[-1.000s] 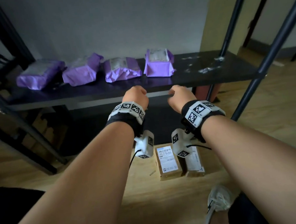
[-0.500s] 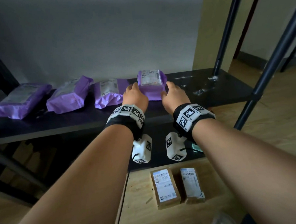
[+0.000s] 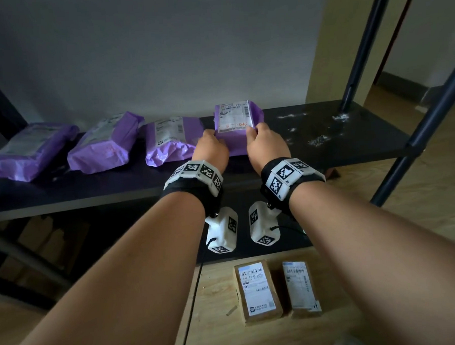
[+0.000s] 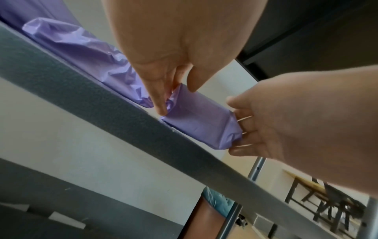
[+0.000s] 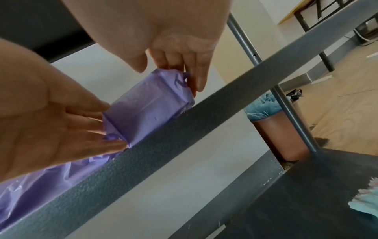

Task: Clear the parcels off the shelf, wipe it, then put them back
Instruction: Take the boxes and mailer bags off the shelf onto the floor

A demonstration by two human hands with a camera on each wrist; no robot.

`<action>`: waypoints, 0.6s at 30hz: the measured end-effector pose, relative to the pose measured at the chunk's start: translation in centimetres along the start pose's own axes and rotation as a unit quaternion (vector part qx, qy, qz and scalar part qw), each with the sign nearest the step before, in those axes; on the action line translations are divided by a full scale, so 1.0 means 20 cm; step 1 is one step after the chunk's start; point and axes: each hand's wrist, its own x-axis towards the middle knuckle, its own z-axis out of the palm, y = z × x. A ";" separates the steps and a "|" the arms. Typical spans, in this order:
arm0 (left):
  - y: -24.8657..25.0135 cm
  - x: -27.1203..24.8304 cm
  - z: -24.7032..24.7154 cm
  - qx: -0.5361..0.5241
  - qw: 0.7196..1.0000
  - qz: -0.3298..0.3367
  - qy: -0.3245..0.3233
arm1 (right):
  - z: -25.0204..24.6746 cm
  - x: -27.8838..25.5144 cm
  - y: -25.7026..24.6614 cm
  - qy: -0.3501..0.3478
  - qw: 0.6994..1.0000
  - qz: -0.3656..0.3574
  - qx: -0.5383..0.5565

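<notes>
Four purple bagged parcels lie in a row on the dark shelf [image 3: 351, 139]. The rightmost parcel [image 3: 238, 119] has a white label on top and sits between my hands. My left hand [image 3: 210, 144] touches its left end with straight fingers, thumb over the top edge. My right hand [image 3: 265, 141] does the same at its right end. From the wrist cameras, the parcel [image 4: 196, 122] [image 5: 147, 110] rests on the shelf just behind the front rail, with the left hand's fingers [image 4: 161, 100] and the right hand's fingers [image 5: 192, 80] pointing down along its ends.
Three more purple parcels [image 3: 170, 138] [image 3: 106, 141] [image 3: 27, 148] lie to the left. White dust [image 3: 317, 140] speckles the shelf's right part. Dark shelf posts [image 3: 424, 125] stand at the right. Two brown boxes [image 3: 257, 292] [image 3: 301, 287] lie on the floor below. A lined bin [image 5: 280, 129] stands behind.
Both hands moved forward from the shelf's front edge to the rightmost parcel and now touch its two ends. The parcel has stayed in place.
</notes>
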 end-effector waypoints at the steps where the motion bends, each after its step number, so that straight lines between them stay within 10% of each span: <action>1: 0.00 -0.01 0.00 -0.019 1.000 -0.002 0.006 | 0.00 -0.01 0.00 0.009 1.000 -0.003 0.002; 18: -0.27 -0.45 -0.27 -0.098 0.995 -0.018 0.022 | 0.08 -0.54 -0.15 0.066 0.994 -0.060 0.062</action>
